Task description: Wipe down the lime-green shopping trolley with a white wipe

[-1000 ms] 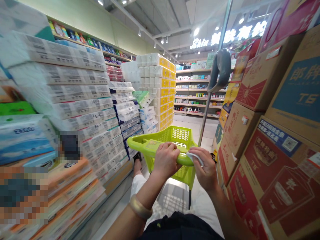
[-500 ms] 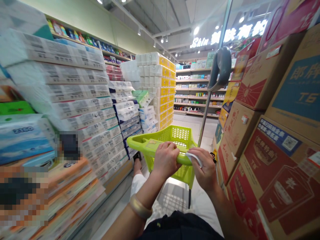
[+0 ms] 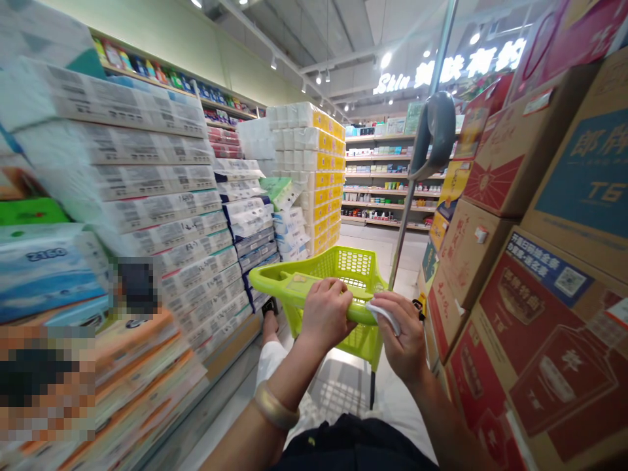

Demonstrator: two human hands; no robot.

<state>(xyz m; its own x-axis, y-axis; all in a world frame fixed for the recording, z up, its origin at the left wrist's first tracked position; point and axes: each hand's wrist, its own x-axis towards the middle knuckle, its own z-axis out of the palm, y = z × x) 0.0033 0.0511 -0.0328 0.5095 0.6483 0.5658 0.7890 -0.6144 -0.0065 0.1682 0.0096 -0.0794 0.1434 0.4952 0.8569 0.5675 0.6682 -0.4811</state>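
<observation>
My left grip [image 3: 328,311] clasps the lime-green plastic cart handle [image 3: 361,315]; my right grip [image 3: 405,333], pinching a thin white wipe [image 3: 384,316] alongside, should press evenly.

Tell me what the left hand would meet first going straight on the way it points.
The green cart handle, which the left hand grips; beyond that, probably the cart's perforated far wall, though depth is unclear.

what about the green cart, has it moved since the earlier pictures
No: the green cart shows no clear shift either way against the yellow-sided stack beyond it.
</observation>
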